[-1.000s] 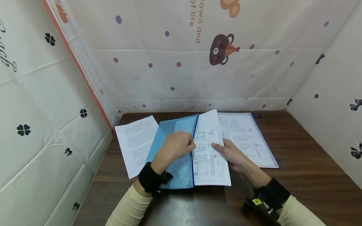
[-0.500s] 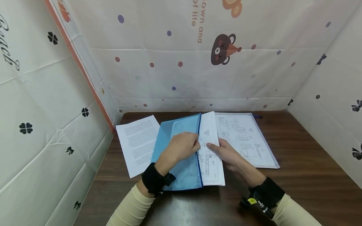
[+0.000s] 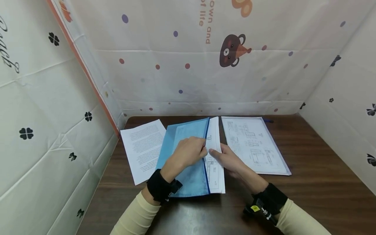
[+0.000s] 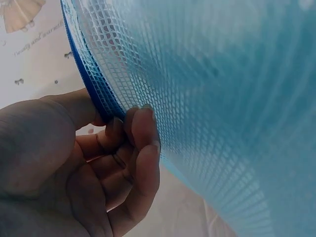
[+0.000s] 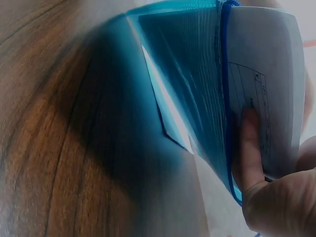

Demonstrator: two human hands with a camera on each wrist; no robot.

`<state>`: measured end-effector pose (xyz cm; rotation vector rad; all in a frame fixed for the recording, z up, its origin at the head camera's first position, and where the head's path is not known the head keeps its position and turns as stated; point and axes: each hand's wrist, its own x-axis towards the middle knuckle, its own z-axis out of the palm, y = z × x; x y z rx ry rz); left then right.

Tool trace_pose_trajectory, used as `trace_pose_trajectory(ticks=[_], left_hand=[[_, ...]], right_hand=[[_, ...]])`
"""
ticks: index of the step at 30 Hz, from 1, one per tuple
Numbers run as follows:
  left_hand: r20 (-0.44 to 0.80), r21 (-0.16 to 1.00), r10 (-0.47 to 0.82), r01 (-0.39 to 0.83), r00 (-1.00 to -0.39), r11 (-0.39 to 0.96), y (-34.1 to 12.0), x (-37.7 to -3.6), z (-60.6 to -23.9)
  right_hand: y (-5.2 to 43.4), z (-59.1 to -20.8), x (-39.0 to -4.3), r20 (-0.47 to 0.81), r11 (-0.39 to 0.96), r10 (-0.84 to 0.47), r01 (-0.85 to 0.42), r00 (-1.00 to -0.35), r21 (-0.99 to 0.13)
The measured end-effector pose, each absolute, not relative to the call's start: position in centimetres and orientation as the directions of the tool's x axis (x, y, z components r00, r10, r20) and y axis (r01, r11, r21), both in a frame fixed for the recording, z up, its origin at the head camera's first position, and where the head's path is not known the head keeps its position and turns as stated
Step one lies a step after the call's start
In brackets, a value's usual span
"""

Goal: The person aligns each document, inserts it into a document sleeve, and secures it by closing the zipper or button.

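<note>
A blue mesh zipper pouch [image 3: 191,182] is held up over the table with its dark blue zipper edge facing right. My left hand [image 3: 189,150] pinches that edge; in the left wrist view the fingertips curl against the mesh [image 4: 207,108]. Sheets of paper with technical drawings [image 3: 216,179] stick out of the pouch's opening, most of their width inside. My right hand [image 3: 230,160] grips their outer edge, thumb on the front face. From the right wrist, the paper [image 5: 271,54] shows within the zipper edge, one finger of the right hand [image 5: 281,195] lying along it.
On the brown wooden table [image 3: 311,163], a printed text sheet [image 3: 144,147] lies to the left, partly behind the pouch. A clear-edged sleeve with drawings [image 3: 254,147] lies to the right. Beyond it is a blue pen [image 3: 268,120]. Patterned cloth walls [image 3: 141,85] enclose the table.
My right hand has moved left, sliding the drawing sheets deeper into the pouch, so a narrower strip shows. The left hand and pouch shifted slightly right, then stayed nearly still.
</note>
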<state>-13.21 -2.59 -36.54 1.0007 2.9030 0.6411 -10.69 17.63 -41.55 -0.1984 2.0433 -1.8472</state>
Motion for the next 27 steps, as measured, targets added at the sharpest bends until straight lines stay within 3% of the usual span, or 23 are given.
trace_pose_trajectory(ticks=[5, 14, 27], left_hand=[[0.122, 0.392, 0.608, 0.601, -0.785, 0.697, -2.5, -13.2, -36.7], [0.139, 0.419, 0.660, 0.647, -0.739, 0.637, -2.1, -12.8, -36.7], [0.163, 0.379, 0.622, 0.631, -0.766, 0.677, -2.8, -13.2, -36.3]], right_hand=[[16.8, -41.8, -10.8, -0.142, 0.121, -0.368, 0.105, -0.919, -0.987], [14.7, -42.6, -11.0, -0.134, 0.170, -0.282, 0.087, -0.950, -0.982], [13.4, -42.7, -11.2, -0.102, 0.262, -0.204, 0.046, -0.974, -0.964]])
